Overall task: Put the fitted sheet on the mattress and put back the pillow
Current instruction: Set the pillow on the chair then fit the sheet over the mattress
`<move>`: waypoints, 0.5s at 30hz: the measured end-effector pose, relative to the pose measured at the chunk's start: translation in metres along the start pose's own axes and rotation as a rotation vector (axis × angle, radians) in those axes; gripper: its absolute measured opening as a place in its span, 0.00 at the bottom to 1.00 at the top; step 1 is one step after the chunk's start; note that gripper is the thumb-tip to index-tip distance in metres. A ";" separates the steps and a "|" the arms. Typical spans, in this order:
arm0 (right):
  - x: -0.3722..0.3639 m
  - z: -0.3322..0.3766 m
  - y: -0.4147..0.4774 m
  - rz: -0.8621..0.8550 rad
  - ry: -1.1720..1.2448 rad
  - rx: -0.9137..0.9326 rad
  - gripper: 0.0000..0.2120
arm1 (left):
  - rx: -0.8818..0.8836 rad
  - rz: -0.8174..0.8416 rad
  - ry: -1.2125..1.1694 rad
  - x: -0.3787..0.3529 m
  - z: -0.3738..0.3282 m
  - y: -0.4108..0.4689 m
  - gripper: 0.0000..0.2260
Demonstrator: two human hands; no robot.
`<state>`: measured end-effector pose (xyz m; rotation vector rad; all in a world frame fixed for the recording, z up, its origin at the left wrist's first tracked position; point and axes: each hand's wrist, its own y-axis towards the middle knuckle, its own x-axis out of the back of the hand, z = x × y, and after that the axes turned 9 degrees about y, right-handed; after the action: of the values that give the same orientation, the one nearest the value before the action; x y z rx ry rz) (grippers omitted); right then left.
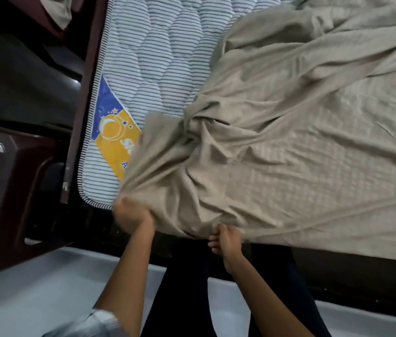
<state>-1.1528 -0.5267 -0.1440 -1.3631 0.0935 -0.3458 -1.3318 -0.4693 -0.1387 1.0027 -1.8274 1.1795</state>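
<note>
Fitted sheet [289, 130]: beige, wrinkled, lying over most of the right side of the mattress [148, 45]. Its near edge hangs over the mattress side closest to the person. Not on at the near left corner: fabric is bunched and twisted there, pulled taut toward that corner.

Mattress: grey-and-white striped quilting, bare along the whole left strip and at the near left corner. Striped piping along the edge.

Bed frame [82, 100]: dark maroon rail, tight against the left side of the mattress.

Floor [34, 288]: pale, visible below and left of the bed.

Dark trousers [182, 288]: person stands right against the near side of the bed.

Label [114, 132]: blue and yellow, moon and stars, on the bare corner area; its right part is covered by the sheet.

Left hand [131, 215]: fist clamped on a gathered wad of sheet, just off the near left corner of the mattress. Motion-blurred.

Right hand [226, 242]: fingers curled round the sheet's near edge, below the mattress top. Hands are apart, fabric stretched between them.

Light striped sleeve [95, 322] on the left arm.

Pale cloth bundle [56, 10] top left beyond the frame; cannot tell if it is the pillow.
</note>
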 end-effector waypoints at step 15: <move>-0.038 0.012 0.001 -0.018 -0.101 0.064 0.10 | -0.862 0.097 0.557 -0.005 -0.029 0.072 0.27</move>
<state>-1.1854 -0.5036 -0.1478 -1.3166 -0.0137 -0.2919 -1.3888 -0.4210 -0.1601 0.0770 -1.6572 0.5162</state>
